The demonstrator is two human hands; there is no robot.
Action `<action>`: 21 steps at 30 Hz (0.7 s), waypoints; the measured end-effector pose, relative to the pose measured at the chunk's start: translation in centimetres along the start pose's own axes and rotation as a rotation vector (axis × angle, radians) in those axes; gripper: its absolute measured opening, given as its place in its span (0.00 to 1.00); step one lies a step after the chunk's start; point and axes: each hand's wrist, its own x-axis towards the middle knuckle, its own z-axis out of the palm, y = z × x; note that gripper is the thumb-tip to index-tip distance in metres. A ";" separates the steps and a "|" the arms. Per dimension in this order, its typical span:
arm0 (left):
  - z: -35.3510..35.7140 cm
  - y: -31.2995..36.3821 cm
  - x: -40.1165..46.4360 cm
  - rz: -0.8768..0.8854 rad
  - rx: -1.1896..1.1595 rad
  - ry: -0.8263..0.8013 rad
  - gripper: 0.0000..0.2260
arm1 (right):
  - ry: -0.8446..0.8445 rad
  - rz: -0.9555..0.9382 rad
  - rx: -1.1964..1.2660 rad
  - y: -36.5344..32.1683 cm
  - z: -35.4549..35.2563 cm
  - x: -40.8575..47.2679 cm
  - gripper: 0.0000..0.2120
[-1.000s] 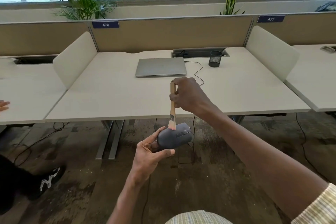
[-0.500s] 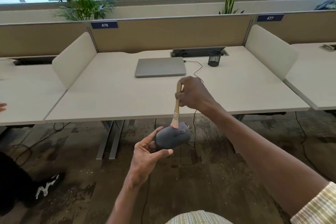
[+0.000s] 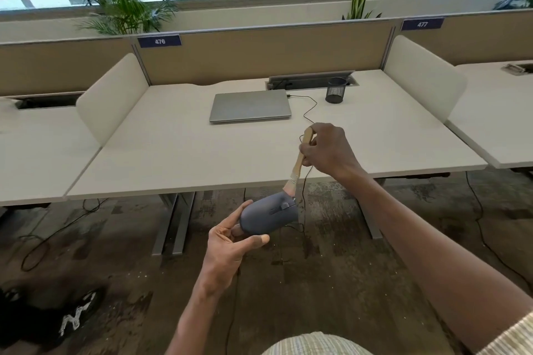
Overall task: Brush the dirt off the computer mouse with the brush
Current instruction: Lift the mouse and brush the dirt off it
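Left hand is gripping the grey computer mouse by its rear end, thumb lying along the near side and fingers curling under and behind it, holding it in the air over the floor, in front of the desk edge. Right hand is pinching the wooden handle of the brush, fingers wrapping round the upper handle; the brush is tilting down and to the left, bristles touching the far top of the mouse near its front end. A thin black cord is hanging just beside the mouse's front. Striped sleeve cloth is showing at the bottom edge and lower right corner. A dark shoe with white marks is sitting on the mottled floor at lower left. Beyond the hands, the pale desk is carrying a closed silver laptop, a black cable running from its right side, and a black mesh pen cup just right of it. Side dividers are flanking the desk; the back panel is bearing a label reading 476. Two potted plants are standing under the windows behind.
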 end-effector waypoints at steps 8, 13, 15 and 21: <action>-0.4 -0.3 0.8 -0.009 -0.074 0.061 0.35 | -0.092 0.072 0.475 3.1 -0.3 -1.6 0.06; -0.9 0.1 1.3 -0.010 -0.137 0.109 0.41 | -0.149 0.130 0.594 4.7 -1.2 -2.8 0.07; -0.9 0.4 1.6 -0.013 -0.148 0.113 0.47 | -0.116 0.121 0.641 4.8 -1.4 -2.7 0.06; -0.6 0.7 2.0 -0.005 -0.146 0.109 0.43 | -0.051 0.075 0.712 4.4 0.4 -2.9 0.07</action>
